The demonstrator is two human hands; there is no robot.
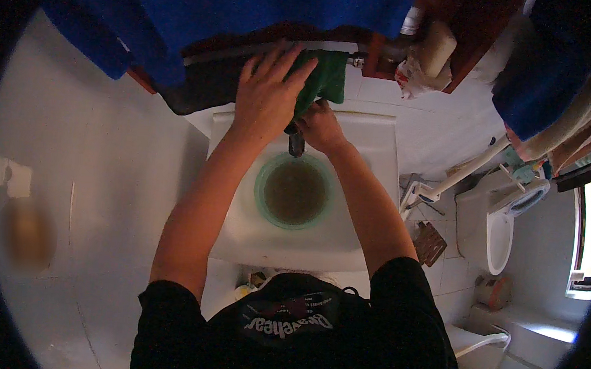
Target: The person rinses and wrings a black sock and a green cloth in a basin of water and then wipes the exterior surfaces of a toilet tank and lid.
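Note:
A green cloth [333,76] lies between my hands, above the back edge of the white sink [242,237]. My left hand [267,95] has its fingers spread, with the thumb side over the cloth's left part. The fingers of my right hand [321,125] are curled at the cloth's lower edge, close behind the dark metal faucet [296,145]; their tips are partly hidden. Under the spout, a translucent green plastic basin [260,202] stands in the sink and holds murky brownish water [295,192].
Blue towels [264,7] hang above a dark cloth [205,92]. A wooden shelf [464,68] at upper right bears a plastic-wrapped item [424,78]. On the right are a white toilet [500,240], a white-handled mop [469,163] and a brown slatted mat [429,243].

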